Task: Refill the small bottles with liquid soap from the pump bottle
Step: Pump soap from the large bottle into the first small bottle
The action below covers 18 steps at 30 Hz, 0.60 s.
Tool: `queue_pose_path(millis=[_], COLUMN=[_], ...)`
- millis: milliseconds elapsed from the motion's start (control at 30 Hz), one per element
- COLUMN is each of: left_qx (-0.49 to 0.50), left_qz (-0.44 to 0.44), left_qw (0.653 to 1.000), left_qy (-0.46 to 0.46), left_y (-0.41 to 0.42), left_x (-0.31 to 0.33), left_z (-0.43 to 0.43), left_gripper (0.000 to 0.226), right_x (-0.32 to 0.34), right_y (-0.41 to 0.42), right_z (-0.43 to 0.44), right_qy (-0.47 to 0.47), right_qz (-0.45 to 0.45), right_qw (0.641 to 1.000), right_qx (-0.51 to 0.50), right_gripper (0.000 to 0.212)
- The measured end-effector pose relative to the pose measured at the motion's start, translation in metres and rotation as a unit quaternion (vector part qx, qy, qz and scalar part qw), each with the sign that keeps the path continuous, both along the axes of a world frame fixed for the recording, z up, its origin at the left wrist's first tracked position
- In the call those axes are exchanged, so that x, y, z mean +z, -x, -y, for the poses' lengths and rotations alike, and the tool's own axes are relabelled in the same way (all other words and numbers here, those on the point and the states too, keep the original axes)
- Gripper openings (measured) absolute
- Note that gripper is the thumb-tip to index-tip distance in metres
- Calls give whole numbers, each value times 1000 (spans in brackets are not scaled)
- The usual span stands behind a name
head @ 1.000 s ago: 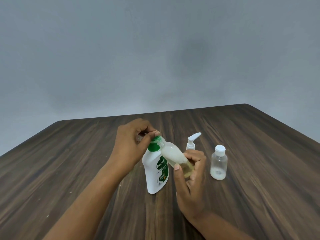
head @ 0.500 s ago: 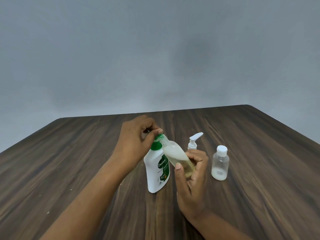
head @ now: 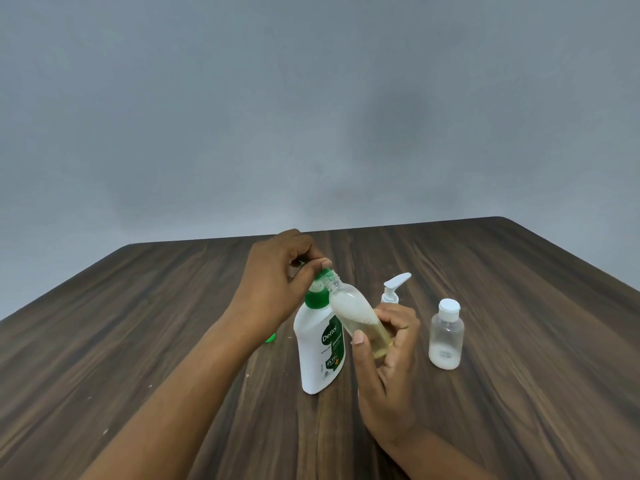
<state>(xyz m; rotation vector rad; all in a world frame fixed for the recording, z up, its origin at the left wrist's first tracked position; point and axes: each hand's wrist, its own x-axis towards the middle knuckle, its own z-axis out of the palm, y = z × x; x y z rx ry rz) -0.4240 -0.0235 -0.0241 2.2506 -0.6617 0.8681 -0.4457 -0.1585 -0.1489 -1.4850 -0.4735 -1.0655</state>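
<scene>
A white pump bottle (head: 320, 351) with a green collar and green label stands upright on the wooden table (head: 138, 341). My left hand (head: 277, 282) curls over its green pump head, thumb on top. My right hand (head: 384, 351) grips a small clear bottle (head: 356, 317) tilted left, its open neck against the pump's nozzle; yellowish soap and foam sit inside. A second small clear bottle (head: 446, 336) with a white flip cap stands to the right, a little white liquid at its bottom.
A white pump dispenser top (head: 394, 287) shows behind my right hand; its body is hidden. A small green object (head: 270, 338) peeks out behind my left forearm. The table's far edge meets a grey wall.
My left hand has risen a little on the pump head. The tilted small bottle stays at the nozzle in my right hand.
</scene>
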Motion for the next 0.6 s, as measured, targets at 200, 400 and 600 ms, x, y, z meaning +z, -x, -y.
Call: queue_pose_path(millis=[200,400,600], left_qx=[4,-9,-8], left_qz=[8,3,0], left_qw=[999,1000,999], left_qy=[44,23,31], left_y=[2,5,3], left_x=[-18,-2,-5], left_z=[2,1,2], left_gripper=[14,11,12], right_x=[-4,-2,-3], right_y=[2,1,0], right_z=[1,-3,-4], right_qy=[-7,-20,-27], right_qz=[-11,-3,5], right_qw=[1000,1000,999], right_qx=[6,14,17], right_gripper=[19,18,23])
